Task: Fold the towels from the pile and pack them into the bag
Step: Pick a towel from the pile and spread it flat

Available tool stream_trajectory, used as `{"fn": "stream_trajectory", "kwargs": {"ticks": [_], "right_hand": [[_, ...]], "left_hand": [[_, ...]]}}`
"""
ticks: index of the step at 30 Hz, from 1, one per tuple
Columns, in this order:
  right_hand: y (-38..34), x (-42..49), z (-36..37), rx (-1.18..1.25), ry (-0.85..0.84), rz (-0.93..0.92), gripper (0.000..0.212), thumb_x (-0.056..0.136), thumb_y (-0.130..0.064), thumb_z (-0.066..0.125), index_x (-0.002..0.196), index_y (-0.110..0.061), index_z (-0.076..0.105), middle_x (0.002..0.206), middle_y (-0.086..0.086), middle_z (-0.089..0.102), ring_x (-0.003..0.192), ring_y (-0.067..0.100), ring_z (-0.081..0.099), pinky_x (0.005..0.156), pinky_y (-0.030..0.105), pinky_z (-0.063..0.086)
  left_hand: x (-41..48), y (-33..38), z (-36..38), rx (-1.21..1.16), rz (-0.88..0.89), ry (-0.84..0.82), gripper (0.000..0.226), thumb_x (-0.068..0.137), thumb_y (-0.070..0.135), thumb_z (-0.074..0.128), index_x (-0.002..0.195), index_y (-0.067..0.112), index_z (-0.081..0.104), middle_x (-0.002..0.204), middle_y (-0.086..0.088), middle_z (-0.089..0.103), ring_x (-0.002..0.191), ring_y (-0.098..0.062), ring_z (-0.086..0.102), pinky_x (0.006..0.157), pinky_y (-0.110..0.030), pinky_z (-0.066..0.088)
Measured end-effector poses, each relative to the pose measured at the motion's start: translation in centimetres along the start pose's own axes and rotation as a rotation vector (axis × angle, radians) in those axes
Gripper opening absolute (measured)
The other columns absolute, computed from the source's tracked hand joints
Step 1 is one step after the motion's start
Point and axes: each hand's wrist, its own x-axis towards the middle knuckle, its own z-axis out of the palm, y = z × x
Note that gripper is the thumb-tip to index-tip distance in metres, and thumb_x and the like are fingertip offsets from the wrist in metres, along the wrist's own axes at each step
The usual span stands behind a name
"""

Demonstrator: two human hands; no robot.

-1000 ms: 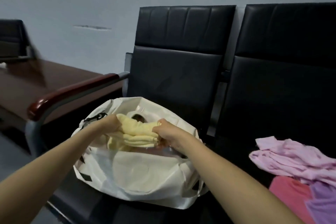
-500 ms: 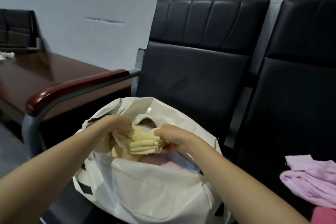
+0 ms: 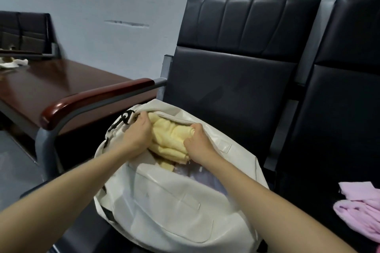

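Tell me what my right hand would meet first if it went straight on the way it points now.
The yellow towel that the right hand grips sits directly ahead of it. Past that, probably the far rim of the white bag, then the black chair back, though depth is unclear.

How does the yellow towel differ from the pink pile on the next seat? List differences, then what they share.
The yellow towel is folded, in the mouth of the white bag; the pink pile lies rumpled on the black seat. The left hand and right hand grip the yellow towel; nothing touches the pink pile. Both are soft cloth.
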Motion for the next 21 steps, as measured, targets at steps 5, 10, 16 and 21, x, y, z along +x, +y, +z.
{"fn": "stream_trajectory", "kwargs": {"ticks": [5, 10, 16, 21], "right_hand": [[0.2, 1.5, 3.8, -0.247, 0.182, 0.083, 0.020, 0.102, -0.030, 0.022, 0.118, -0.024, 0.033, 0.127, 0.003, 0.046, 0.102, 0.025, 0.045, 0.083, 0.044, 0.046], [1.6, 0.1, 4.5, -0.308, 0.062, -0.017, 0.037, 0.097, -0.008, 0.039, 0.132, 0.002, 0.031, 0.134, 0.018, 0.030, 0.119, 0.035, 0.040, 0.079, 0.030, 0.028], [-1.2, -1.4, 3.0, -0.315, -0.118, 0.134, 0.042, 0.098, -0.020, 0.045, 0.139, -0.020, 0.036, 0.152, 0.013, 0.001, 0.116, 0.036, 0.045, 0.071, 0.028, 0.044], [-1.8, -2.5, 2.4, -0.695, -0.183, -0.189, 0.045, 0.090, -0.015, 0.060, 0.131, -0.010, 0.043, 0.138, 0.014, 0.029, 0.125, 0.031, 0.031, 0.098, 0.033, 0.035]], "left_hand": [[0.9, 0.5, 1.8, 0.032, -0.144, 0.021, 0.028, 0.097, 0.003, 0.028, 0.121, -0.003, 0.042, 0.121, -0.024, 0.055, 0.110, -0.040, 0.055, 0.085, -0.045, 0.042], [-0.4, 0.7, 2.3, 0.326, -0.134, -0.169, 0.055, 0.100, 0.013, 0.036, 0.139, -0.022, 0.019, 0.142, -0.036, 0.033, 0.123, -0.036, 0.050, 0.097, -0.037, 0.044], [-3.5, 2.2, 1.8, 0.463, 0.072, -0.422, 0.049, 0.103, 0.018, 0.032, 0.145, -0.003, 0.022, 0.144, -0.021, 0.036, 0.129, -0.036, 0.041, 0.102, -0.037, 0.034], [-1.4, 1.0, 3.4, 0.283, -0.023, -0.470, 0.084, 0.097, 0.038, 0.049, 0.151, 0.003, -0.005, 0.151, -0.029, 0.008, 0.141, -0.042, 0.015, 0.115, -0.045, 0.020]]}}
